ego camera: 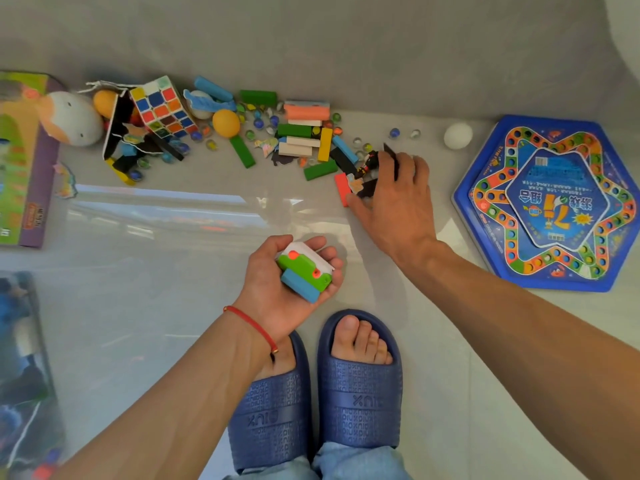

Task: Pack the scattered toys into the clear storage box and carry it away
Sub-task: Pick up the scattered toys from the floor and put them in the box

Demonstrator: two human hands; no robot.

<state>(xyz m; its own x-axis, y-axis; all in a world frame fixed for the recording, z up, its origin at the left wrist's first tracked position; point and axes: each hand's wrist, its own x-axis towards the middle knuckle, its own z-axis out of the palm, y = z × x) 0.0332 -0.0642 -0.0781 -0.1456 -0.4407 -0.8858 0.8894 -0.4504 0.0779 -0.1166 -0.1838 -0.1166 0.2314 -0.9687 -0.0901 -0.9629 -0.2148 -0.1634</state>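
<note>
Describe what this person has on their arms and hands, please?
Both arms are bare, with no sleeves showing. The left hand has a thin red string bracelet with a small bead at the wrist. The right hand wears nothing: no glove, ring or watch visible.

red string bracelet [252,325], navy slides [358,382], jeans [360,462]

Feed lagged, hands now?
Left hand: holding a few blocks.
Right hand: reaching into the toy pile, pinching a black piece.
</note>
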